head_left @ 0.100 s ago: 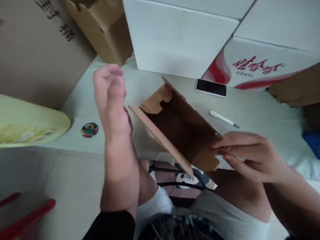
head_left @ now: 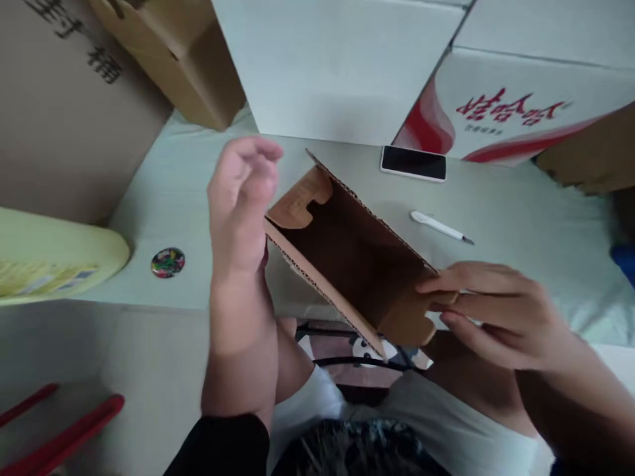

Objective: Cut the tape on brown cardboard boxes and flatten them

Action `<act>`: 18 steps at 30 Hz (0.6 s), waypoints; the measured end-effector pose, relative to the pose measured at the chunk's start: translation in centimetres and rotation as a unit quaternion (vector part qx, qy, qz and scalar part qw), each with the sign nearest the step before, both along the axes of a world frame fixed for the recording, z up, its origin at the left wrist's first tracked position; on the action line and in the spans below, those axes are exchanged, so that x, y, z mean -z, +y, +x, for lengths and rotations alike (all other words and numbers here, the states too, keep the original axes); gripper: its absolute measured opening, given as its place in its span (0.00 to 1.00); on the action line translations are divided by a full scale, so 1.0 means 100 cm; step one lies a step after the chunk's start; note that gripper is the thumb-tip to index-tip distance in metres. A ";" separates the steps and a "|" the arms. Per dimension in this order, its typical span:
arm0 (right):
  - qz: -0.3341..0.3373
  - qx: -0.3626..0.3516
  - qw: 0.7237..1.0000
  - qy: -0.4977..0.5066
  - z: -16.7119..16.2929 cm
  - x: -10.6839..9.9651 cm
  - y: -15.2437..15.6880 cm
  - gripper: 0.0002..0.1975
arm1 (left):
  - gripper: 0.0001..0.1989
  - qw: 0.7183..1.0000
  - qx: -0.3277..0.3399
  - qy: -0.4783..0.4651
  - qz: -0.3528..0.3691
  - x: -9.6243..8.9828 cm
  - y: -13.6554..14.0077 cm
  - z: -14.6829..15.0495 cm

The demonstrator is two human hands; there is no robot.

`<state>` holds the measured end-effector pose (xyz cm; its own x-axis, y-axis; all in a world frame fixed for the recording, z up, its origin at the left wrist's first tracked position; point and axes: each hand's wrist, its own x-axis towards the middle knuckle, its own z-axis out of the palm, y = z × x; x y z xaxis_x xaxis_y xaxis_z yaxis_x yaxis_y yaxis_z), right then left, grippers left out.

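One box, mouth up, at centre, above the cloth's near edge. Right hand: pinching its right flap. Left hand: fingers loosely bent, apparently empty, beside its left flap. Step, seemingly: flap handling; next move calls for a steady pinch.

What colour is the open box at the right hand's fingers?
The box is plain brown cardboard, looking darker inside; it shows best in the head view.
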<state>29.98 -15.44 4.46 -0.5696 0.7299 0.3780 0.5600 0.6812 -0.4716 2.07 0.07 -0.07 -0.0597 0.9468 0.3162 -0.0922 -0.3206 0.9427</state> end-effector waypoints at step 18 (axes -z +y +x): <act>0.015 0.272 0.920 0.283 0.010 0.079 0.020 0.03 | 0.31 0.984 0.163 -0.023 0.066 0.017 0.010 0.035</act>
<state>31.01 -13.46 -3.47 0.1700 0.8327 0.5271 0.4927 0.3914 -0.7772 5.58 1.08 -1.72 0.2241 0.8691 0.4410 -0.2526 -0.3852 0.8876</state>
